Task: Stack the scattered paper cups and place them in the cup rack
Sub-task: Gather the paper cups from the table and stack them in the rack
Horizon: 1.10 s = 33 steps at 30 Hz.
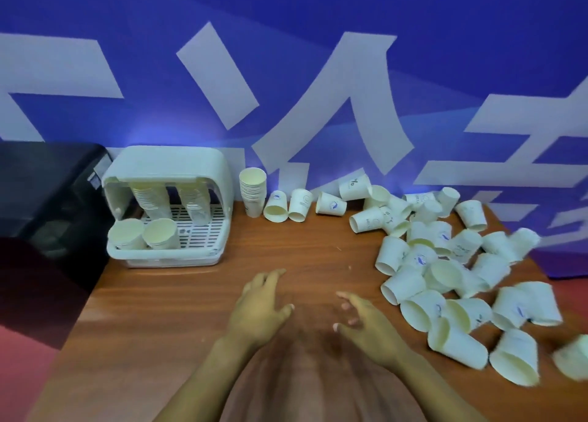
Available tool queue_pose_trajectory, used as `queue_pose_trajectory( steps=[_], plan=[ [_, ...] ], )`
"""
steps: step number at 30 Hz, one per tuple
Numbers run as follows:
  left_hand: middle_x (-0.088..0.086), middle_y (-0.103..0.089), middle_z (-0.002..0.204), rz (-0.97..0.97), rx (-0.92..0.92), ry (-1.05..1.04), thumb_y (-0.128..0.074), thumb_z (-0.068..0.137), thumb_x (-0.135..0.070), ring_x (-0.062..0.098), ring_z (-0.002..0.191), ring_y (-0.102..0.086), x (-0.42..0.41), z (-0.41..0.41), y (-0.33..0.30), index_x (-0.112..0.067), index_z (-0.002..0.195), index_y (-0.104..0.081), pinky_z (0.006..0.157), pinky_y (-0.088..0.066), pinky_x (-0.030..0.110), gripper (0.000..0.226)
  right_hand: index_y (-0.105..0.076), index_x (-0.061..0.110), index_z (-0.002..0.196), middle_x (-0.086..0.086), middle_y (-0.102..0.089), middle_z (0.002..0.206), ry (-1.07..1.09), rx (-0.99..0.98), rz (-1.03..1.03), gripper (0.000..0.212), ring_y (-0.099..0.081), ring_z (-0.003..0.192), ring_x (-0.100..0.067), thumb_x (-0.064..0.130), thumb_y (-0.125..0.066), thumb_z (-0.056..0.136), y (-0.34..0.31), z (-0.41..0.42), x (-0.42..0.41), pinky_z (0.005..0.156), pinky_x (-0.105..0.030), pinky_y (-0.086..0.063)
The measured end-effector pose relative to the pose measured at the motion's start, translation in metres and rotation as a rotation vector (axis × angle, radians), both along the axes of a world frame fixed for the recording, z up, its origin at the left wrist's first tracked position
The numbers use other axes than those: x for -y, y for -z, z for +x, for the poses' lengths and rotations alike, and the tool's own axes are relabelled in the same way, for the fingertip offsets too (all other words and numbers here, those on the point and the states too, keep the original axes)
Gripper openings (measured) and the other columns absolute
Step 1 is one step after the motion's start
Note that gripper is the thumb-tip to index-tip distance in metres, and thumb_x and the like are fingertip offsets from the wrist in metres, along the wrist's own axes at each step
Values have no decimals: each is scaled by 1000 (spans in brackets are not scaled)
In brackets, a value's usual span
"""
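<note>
The bench (222, 294) carries all task items; the cup rack (165, 205) serves as the reference landmark at its far left corner.

Progress: judged partly complete. The cup rack holds four cup stacks (149, 199): two leaning at the back, two at the front edge. A further upright stack (253, 192) stands just right of the cup rack, not yet loaded. Two single cups lie just right of that stack.

Remaining work: the loose cups (445, 269) form a large scattered pile well to the right of the cup rack, most lying on their sides, some overlapping. These need stacking and loading.

Grip state: the left hand (261, 310) and right hand (369, 323) hover over bare bench, nearer than the cup rack and to its right. Fingers of both are spread and relaxed; neither holds anything.

Relation: the loose cups lie just right of the right hand, apart from it. The upright stack lies beyond the left hand, well apart.
</note>
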<state>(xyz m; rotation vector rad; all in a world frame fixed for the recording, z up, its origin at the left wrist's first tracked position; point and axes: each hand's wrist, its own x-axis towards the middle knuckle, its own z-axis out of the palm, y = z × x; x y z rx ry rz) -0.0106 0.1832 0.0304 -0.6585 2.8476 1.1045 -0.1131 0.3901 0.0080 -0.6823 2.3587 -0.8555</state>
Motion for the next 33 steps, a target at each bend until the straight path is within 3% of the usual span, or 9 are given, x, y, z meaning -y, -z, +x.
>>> queue_pose_trajectory(
  steps=[2, 5, 7, 13, 19, 23, 30, 33],
  plan=[
    [-3, -39, 142, 1, 0, 22, -64, 84, -34, 19, 133, -35, -34, -10, 7, -26, 144, -32, 111, -29, 28, 68, -41, 34, 135, 7, -50, 120, 21, 1, 11, 59, -56, 100, -7, 31, -69, 83, 4, -9, -36, 91, -22, -46],
    [0, -41, 140, 11, 38, 84, -65, 84, -33, 22, 131, -38, -75, -14, 17, -23, 143, -34, 109, -30, 29, 67, -42, 27, 135, 7, -49, 122, 46, 0, 39, 58, -51, 102, -3, 27, -69, 84, 8, -16, -80, 80, -4, -38],
    [0, -40, 140, 19, 73, 99, -64, 85, -33, 23, 130, -38, -88, -17, 22, -23, 144, -33, 109, -30, 29, 67, -41, 28, 134, 10, -49, 121, 57, -1, 51, 58, -49, 103, -1, 26, -68, 84, 9, -20, -98, 76, -1, -36],
    [3, -43, 137, -1, 105, 114, -64, 85, -34, 26, 129, -39, -93, -42, 32, -24, 141, -36, 107, -30, 27, 64, -46, 32, 126, 11, -54, 117, 143, 4, 80, 52, -52, 110, -7, 27, -70, 79, 14, -19, -133, 95, -29, -44],
    [-3, -37, 143, 52, 107, 206, -62, 86, -34, 22, 135, -33, -134, -75, 41, -28, 143, -33, 110, -29, 29, 64, -41, 31, 134, 11, -46, 122, 187, -98, 144, 64, -48, 115, -9, 24, -70, 78, 16, -31, -164, 92, -25, -41],
    [-5, -33, 146, 41, 152, 250, -60, 86, -37, 22, 134, -33, -170, -91, 49, -29, 145, -28, 107, -31, 29, 67, -39, 29, 138, 6, -42, 135, 183, -189, 189, 71, -43, 123, -17, 29, -72, 76, 23, -53, -180, 96, -30, -41],
    [-2, -38, 138, 7, 171, 115, -57, 87, -42, 23, 126, -36, -212, -136, 58, -31, 144, -29, 101, -35, 30, 65, -28, 29, 145, 3, -37, 141, -57, -286, 357, 81, -41, 121, -21, 47, -64, 75, 41, -99, -198, 96, -30, -39],
    [1, -36, 135, 34, 206, 66, -56, 87, -43, 25, 125, -36, -238, -160, 67, -30, 147, -25, 102, -37, 33, 68, -34, 28, 143, 0, -44, 137, -113, -269, 329, 82, -47, 116, -26, 47, -66, 70, 56, -103, -213, 94, -35, -41]
  ],
)
